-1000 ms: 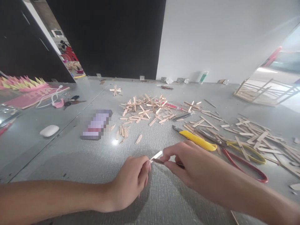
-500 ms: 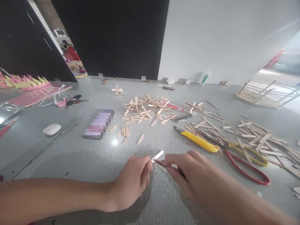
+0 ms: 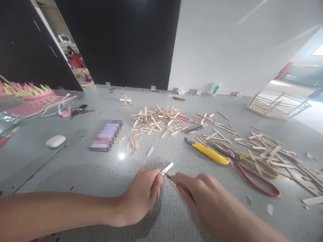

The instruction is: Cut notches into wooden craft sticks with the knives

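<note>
My left hand [image 3: 144, 196] is closed on a wooden craft stick [image 3: 168, 167], whose pale rounded end points away to the upper right. My right hand [image 3: 199, 193] pinches a small blade [image 3: 168, 176] with a narrow dark tip. That tip touches the stick just beside my left fingertips, where a sliver appears lifted from the wood. Most of the blade is hidden in my fingers. Beyond my hands lies a short stick piece [image 3: 150, 151], with more cut pieces [image 3: 132, 144] to its left.
A pile of stick pieces [image 3: 156, 117] lies ahead. To the right are a yellow utility knife [image 3: 210, 153], red-and-yellow-handled scissors [image 3: 259, 186] and scattered sticks [image 3: 275, 154]. A phone [image 3: 106, 136] and a white case [image 3: 56, 141] lie left. A stick frame [image 3: 279, 106] stands far right.
The view has shifted slightly to the right. My right hand and the blade's tip have come a little left along the stick; my left hand keeps its grip.
</note>
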Available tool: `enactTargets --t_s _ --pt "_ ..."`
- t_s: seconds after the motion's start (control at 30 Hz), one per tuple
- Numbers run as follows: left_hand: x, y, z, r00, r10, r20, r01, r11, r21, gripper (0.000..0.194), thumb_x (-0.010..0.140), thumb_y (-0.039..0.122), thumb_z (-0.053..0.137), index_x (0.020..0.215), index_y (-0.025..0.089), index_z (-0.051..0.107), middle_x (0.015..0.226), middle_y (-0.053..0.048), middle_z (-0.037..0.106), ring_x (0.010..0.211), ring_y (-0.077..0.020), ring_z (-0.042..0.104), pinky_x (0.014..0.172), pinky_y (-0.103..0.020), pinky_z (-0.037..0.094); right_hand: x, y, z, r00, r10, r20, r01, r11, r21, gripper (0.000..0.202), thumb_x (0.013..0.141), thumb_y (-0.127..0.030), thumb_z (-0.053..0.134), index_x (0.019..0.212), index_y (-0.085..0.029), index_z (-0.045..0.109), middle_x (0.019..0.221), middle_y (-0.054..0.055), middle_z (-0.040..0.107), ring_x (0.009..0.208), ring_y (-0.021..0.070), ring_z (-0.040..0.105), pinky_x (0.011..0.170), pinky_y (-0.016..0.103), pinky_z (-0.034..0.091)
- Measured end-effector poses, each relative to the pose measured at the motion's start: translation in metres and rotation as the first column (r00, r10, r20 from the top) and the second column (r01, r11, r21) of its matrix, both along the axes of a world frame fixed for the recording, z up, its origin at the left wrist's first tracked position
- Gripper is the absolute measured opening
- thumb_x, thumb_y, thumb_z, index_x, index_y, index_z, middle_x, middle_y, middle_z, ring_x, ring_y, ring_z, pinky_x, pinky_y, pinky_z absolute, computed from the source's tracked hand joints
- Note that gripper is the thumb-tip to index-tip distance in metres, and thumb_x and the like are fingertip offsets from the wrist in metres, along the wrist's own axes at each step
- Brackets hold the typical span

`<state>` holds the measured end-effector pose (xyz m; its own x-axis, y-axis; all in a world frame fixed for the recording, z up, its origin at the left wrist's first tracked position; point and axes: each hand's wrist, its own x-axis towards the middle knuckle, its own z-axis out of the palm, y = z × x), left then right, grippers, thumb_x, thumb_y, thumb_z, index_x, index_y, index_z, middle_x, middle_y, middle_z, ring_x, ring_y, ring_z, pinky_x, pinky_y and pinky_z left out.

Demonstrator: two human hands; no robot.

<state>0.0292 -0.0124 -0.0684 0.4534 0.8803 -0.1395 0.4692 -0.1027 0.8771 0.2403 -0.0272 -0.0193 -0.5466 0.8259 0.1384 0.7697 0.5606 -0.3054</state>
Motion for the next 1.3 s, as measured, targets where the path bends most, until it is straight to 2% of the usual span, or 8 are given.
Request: enactTargets --t_s 0.1,0.2,0.4,0.5,0.77,0.87,1.17,1.3 --pt "-0.001 0.0 0.0 1.0 -0.011 0.007 0.011 1.0 0.002 0.043 0.108 0.041 0.032 0.069 0.023 0.039 0.052 0.006 0.048 0.037 -0.0086 0.047 0.042 -0.019 0.035 0.003 0.036 0.038 0.998 0.059 0.006 -0.058 0.993 -0.101 0.025 0.098 -0.022 0.053 0.088 -0.026 0.076 0.071 0.0 0.07 0.057 0.0134 0.066 0.052 0.023 0.047" --pt "-0.001 0.0 -0.001 1.0 -0.011 0.015 0.011 1.0 -0.001 0.042 0.108 0.041 0.032 0.07 0.023 0.039 0.053 0.006 0.048 0.037 -0.0087 0.048 0.041 -0.019 0.035 0.006 0.044 0.042 1.0 0.003 -0.003 -0.004 0.988 -0.157 0.02 0.095 -0.024 0.058 0.093 -0.027 0.078 0.081 0.0 0.074 0.058 0.0115 0.067 0.05 0.021 0.046" --pt "0.0 -0.001 -0.003 1.0 0.021 0.009 -0.021 1.0 0.013 0.049 0.109 0.043 0.028 0.068 0.022 0.042 0.048 0.005 0.047 0.038 -0.0095 0.046 0.043 -0.021 0.035 0.003 -0.022 -0.04 0.992 -0.051 -0.113 0.06 0.995 0.076 0.039 0.099 -0.013 0.04 0.118 -0.019 0.073 0.066 0.001 0.07 0.051 0.0132 0.065 0.048 0.021 0.048" --pt "0.001 -0.001 -0.003 1.0 0.023 0.01 -0.024 0.999 0.023 0.049 0.109 0.044 0.028 0.068 0.022 0.043 0.047 0.006 0.046 0.04 -0.0097 0.045 0.045 -0.021 0.037 0.003 -0.039 -0.059 0.995 -0.026 -0.096 0.036 0.994 0.105 0.045 0.098 -0.008 0.035 0.129 -0.015 0.068 0.069 0.004 0.072 0.05 0.0136 0.065 0.049 0.022 0.05" --pt "-0.002 0.0 -0.006 1.0 -0.008 0.021 0.008 1.0 0.004 0.038 0.107 0.035 0.033 0.071 0.023 0.039 0.053 0.007 0.048 0.038 -0.008 0.047 0.04 -0.018 0.035 0.004 0.046 0.04 0.998 -0.009 0.058 0.023 0.968 -0.249 0.021 0.098 -0.02 0.058 0.1 -0.029 0.077 0.089 0.0 0.076 0.072 0.0139 0.07 0.06 0.023 0.048" --pt "-0.001 0.001 -0.005 1.0 -0.006 0.027 0.006 1.0 0.002 0.035 0.106 0.031 0.034 0.072 0.023 0.038 0.052 0.007 0.048 0.036 -0.0076 0.045 0.04 -0.017 0.034 0.002 0.06 0.054 0.995 0.045 0.09 -0.012 0.939 -0.343 0.021 0.097 -0.019 0.059 0.097 -0.029 0.078 0.089 0.0 0.075 0.068 0.0119 0.067 0.059 0.023 0.046" --pt "0.003 0.001 -0.001 0.999 0.025 0.022 -0.025 1.0 0.005 0.047 0.108 0.042 0.031 0.066 0.022 0.041 0.045 0.006 0.044 0.037 -0.009 0.045 0.042 -0.019 0.035 0.005 -0.028 -0.05 0.995 -0.046 -0.089 0.044 0.998 -0.034 0.042 0.102 -0.013 0.033 0.124 -0.017 0.068 0.073 0.005 0.071 0.057 0.0153 0.064 0.054 0.025 0.046" --pt "0.003 0.001 -0.002 0.999 0.029 0.018 -0.029 1.0 0.0 0.049 0.108 0.045 0.03 0.066 0.023 0.043 0.047 0.005 0.046 0.036 -0.0094 0.046 0.039 -0.019 0.034 0.002 -0.015 -0.036 1.0 -0.011 0.014 0.012 0.996 -0.087 0.036 0.1 -0.012 0.037 0.111 -0.019 0.071 0.066 0.002 0.066 0.054 0.0153 0.061 0.052 0.026 0.042"
